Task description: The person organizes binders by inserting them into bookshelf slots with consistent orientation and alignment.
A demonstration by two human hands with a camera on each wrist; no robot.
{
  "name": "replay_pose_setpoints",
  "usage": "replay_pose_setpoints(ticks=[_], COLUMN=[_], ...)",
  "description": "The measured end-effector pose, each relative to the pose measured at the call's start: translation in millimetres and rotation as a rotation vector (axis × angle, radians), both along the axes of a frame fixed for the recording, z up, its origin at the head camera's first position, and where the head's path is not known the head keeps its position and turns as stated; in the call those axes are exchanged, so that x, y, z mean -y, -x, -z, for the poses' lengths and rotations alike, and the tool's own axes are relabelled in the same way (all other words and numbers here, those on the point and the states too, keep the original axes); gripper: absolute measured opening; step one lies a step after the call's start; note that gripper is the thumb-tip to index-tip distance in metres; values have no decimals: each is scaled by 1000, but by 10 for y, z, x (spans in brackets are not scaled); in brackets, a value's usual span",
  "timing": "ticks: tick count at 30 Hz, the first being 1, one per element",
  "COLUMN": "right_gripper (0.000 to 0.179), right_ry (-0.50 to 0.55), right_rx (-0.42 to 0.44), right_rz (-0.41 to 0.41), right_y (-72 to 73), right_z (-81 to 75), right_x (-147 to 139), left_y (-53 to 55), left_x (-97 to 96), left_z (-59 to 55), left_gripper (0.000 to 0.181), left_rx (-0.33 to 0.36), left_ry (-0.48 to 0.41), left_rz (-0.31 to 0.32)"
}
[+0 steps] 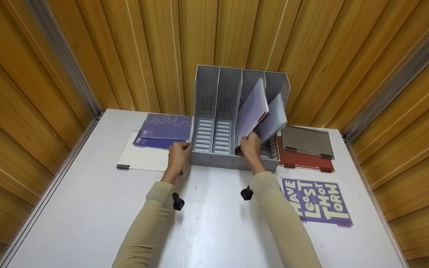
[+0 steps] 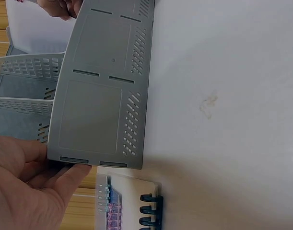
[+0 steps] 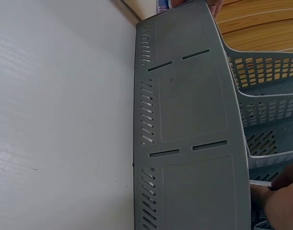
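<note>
A grey file organizer (image 1: 220, 160) with upright dividers stands at the back of the table. My left hand (image 1: 178, 156) grips its left front corner, thumb and fingers around the edge in the left wrist view. In the third compartment from the left, a pale lavender notebook (image 1: 251, 111) with a red coil leans upright. My right hand (image 1: 251, 145) pinches this notebook low at its front edge; the white edge shows between the fingers (image 3: 283, 203) in the right wrist view. Another pale notebook (image 1: 273, 118) leans in the rightmost compartment.
Left of the organizer, purple notebooks (image 1: 166, 126) overlap a cream notebook (image 1: 143, 156). To the right, a grey-brown notebook (image 1: 305, 141) lies over a red one (image 1: 304, 160). A purple notebook with large lettering (image 1: 318, 201) lies nearer, beside the right forearm. Wood-patterned walls enclose the table.
</note>
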State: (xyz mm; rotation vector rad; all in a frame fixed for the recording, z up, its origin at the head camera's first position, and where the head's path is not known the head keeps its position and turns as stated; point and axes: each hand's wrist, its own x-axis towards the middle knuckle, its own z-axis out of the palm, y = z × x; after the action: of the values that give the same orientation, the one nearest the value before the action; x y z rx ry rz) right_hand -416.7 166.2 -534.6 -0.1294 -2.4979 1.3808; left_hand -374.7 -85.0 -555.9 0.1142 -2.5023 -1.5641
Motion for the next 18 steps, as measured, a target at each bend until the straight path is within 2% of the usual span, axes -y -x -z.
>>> replay_pose_setpoints(ticks=[6,10,13,18], right_gripper=[21,20,29,53], right_ry=[-41,-26,43,240], right_rx=[65,70,75,105], right_rz=[-50,-70,-72,-76], right_y=[3,-49,-137,-318], right_z=[-21,-45,-87,-165], right_x=[-64,-95,-99,-86], left_y=[9,15,7,8], left_x=[-10,-12,-13,-21], left_z=[1,9,14,20], left_gripper=[23,22,23,23], left_rx=[15,9,-6,-22], left_ry=[16,34,32,36], left_rz=[-13,-18,-14,-25])
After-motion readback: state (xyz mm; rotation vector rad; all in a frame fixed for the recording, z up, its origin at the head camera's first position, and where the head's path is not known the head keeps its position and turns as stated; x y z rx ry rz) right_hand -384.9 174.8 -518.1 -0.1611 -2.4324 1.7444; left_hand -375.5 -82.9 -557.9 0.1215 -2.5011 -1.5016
